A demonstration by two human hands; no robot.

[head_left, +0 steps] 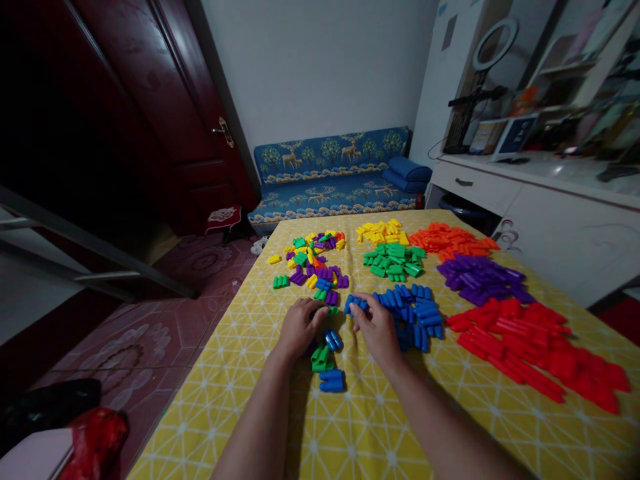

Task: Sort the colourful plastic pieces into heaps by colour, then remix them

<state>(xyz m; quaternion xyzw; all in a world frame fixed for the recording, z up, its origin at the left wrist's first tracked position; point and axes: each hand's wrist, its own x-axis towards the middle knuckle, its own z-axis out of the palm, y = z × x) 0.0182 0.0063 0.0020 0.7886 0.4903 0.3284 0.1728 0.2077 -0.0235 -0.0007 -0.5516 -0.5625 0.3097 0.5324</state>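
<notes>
Pinching at least one small blue plastic tube-shaped block [353, 304] in the right hand [379, 327], just left of a heap of blue plastic blocks [426, 312] on yellow white-lined tablecloth [345, 443]. With left hand [299, 325] curled amid multicoloured plastic blocks [327, 273], cannot tell whether gripping any.

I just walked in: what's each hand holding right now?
Left hand: half-curled; whether it holds anything cannot be told.
Right hand: closed, holding a blue tubular plastic block.
</notes>
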